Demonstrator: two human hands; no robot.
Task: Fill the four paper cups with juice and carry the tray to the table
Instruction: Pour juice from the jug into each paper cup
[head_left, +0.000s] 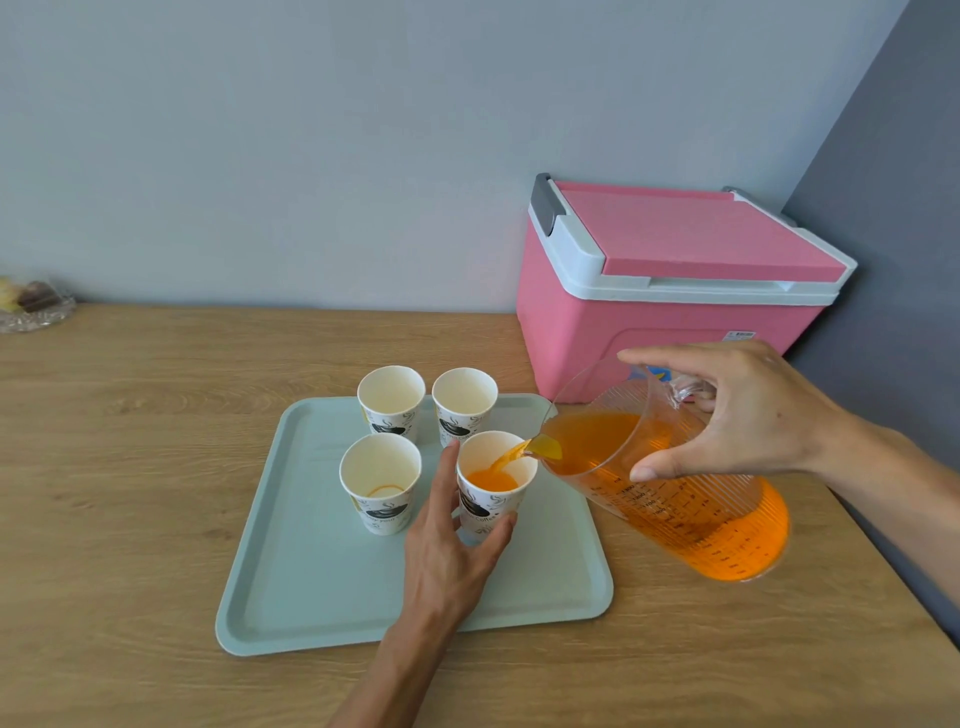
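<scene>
Right hand (748, 415) holds a tilted clear plastic pitcher (675, 483), pouring orange juice (491, 479) into the lower-right white paper cup (493, 499), which the left hand's (452, 545) grip steadies on the pale-green tray (322, 597).

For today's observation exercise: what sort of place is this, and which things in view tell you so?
Probably a home or office refreshment corner, though that is a guess. A wooden counter stands against a plain wall, bearing a pink cooler box, a glass dish of sweets and a tray of paper cups.
</scene>
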